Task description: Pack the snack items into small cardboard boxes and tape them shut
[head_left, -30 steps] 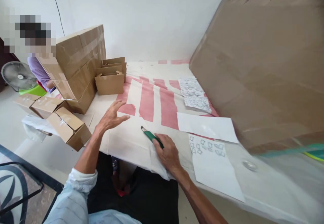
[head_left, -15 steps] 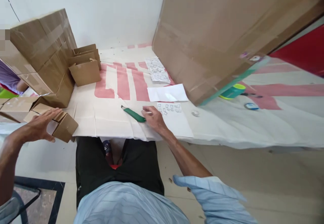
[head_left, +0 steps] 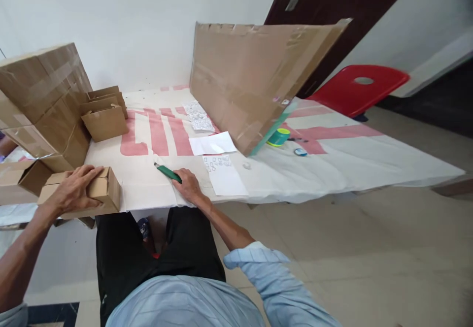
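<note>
Brown cardboard box (head_left: 111,190), lower left, sits in the left hand's (head_left: 76,189) grasp, seemingly for steadiness; centrally, the right hand (head_left: 188,185) touches a green cutter (head_left: 168,172), grip unclear.

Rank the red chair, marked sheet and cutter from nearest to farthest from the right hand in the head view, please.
1. Cutter: at the right hand, blade end leftward.
2. Marked sheet: just right of the hand.
3. Red chair: far right, beyond the table.

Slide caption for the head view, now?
Left hand on a small cardboard box, right hand at a green cutter on a cloth-covered table.
</note>
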### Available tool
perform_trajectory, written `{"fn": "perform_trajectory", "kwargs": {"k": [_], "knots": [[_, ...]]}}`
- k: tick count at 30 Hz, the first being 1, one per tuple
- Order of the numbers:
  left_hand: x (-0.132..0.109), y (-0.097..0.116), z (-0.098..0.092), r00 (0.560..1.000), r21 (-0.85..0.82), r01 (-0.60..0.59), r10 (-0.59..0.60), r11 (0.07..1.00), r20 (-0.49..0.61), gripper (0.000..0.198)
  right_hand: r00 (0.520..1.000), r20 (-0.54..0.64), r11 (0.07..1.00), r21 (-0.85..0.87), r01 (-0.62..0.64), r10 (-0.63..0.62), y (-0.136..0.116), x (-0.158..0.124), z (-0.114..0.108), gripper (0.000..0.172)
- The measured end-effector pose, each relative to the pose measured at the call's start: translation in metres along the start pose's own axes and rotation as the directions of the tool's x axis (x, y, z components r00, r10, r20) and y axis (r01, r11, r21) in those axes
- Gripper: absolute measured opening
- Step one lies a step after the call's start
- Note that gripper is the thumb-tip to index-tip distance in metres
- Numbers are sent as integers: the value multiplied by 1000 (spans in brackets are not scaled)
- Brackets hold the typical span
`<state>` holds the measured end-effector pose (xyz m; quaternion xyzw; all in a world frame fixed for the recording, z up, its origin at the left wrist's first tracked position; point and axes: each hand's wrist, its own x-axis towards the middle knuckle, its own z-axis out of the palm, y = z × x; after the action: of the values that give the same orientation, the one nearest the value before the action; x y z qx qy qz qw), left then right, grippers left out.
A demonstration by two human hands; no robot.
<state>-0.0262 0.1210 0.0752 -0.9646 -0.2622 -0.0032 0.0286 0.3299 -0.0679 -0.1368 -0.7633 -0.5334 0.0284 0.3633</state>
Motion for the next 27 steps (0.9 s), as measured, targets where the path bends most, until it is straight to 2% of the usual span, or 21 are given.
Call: {"fn": "perform_trajectory", "kwargs": {"k": [5,9,11,13,16,18,21,24,27], "knots": [[44,70,10,997,3,-52,52,999,-57,92,1000,-26,1000,8,5,-4,-5,2,6,25],[74,123,14,994,13,-43,44,999,-95,89,998,-59,999,37,16,-14,-3,1,7,23],[82,142,13,994,5,-35,35,999,-106,90,997,-80,998,61,23,-18,-2,0,8,22],[85,151,12,993,-20,-52,50,998,-105,93,994,-103,995,95,28,-18,-1,0,7,21],[78,142,9,989,-90,-110,100,990,-105,97,990,-138,985,169,26,-2,-1,-1,2,20],[67,122,8,988,-128,-107,90,986,-127,97,987,-161,973,230,12,26,0,0,-5,18],[46,80,8,985,-175,-40,9,984,-173,98,977,-191,940,339,-29,99,3,7,-21,16],[28,44,13,981,-259,19,-68,966,-181,106,957,-199,877,470,-97,213,13,26,-41,13],[19,27,22,985,-377,3,-68,926,-161,109,908,-172,768,606,-208,383,29,62,-61,10]]}}
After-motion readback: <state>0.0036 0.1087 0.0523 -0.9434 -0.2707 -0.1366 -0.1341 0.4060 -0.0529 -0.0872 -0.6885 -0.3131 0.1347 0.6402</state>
